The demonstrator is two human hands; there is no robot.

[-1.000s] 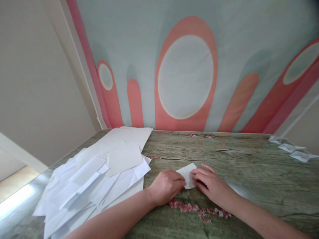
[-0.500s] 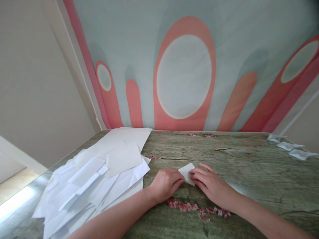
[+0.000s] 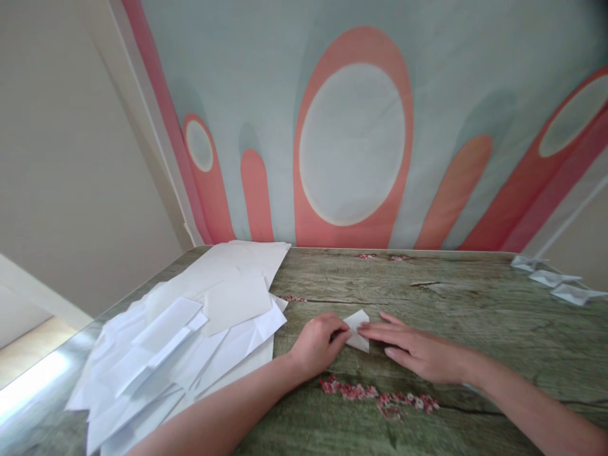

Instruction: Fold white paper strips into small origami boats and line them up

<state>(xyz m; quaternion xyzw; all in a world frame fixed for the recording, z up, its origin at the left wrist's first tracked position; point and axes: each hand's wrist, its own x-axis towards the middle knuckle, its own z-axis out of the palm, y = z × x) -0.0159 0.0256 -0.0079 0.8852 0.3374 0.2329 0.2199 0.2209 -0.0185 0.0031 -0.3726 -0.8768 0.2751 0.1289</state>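
Observation:
A small folded piece of white paper (image 3: 360, 322) lies on the table between my hands. My left hand (image 3: 319, 342) pinches its left corner between thumb and fingers. From the other side my right hand (image 3: 412, 352) reaches over it, fingers stretched out and spread, with the fingertips pressing on the paper's right part. Its thumb rests apart, nearer to me. Part of the paper's surface is hidden under the fingertips of both hands.
A spread pile of white paper sheets (image 3: 237, 304), some creased or folded, covers the table's left side. Several folded white paper pieces (image 3: 553, 278) stand in a row at the far right edge. The wood-patterned table (image 3: 475, 329) meets a printed backdrop (image 3: 441, 76) behind.
My right hand has shifted slightly right and its fingers have straightened out over the paper. The left fingers have closed into a tighter pinch at the paper's left corner.

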